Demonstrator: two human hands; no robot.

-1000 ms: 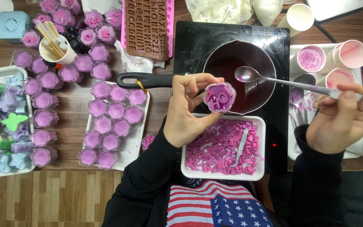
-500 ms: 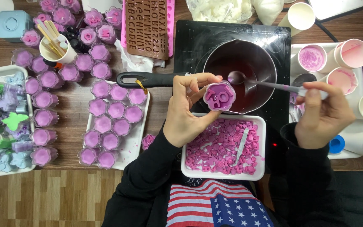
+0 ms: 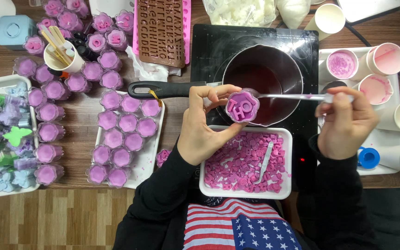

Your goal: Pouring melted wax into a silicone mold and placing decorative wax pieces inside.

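Your L hand [image 3: 200, 129] fingers grip purple candle [image 3: 242, 106] over pot [image 3: 262, 83]; R hand [image 3: 343, 125] fingers pinch spoon [image 3: 292, 96], bowl hidden behind candle.

- You have ten purple flower-shaped cups on the white tray [image 3: 156, 153] left of your arm.
- You hold one more flower-shaped cup [image 3: 242, 106] in your left hand [image 3: 204, 125].
- One spoon [image 3: 292, 96] is in your right hand [image 3: 346, 122].
- One saucepan [image 3: 262, 81] sits on one black hotplate [image 3: 209, 41].
- One white dish [image 3: 246, 162] holds pink letter pieces, too many to count.
- Two letter moulds, one brown mould [image 3: 160, 32] on one pink mould [image 3: 187, 28].
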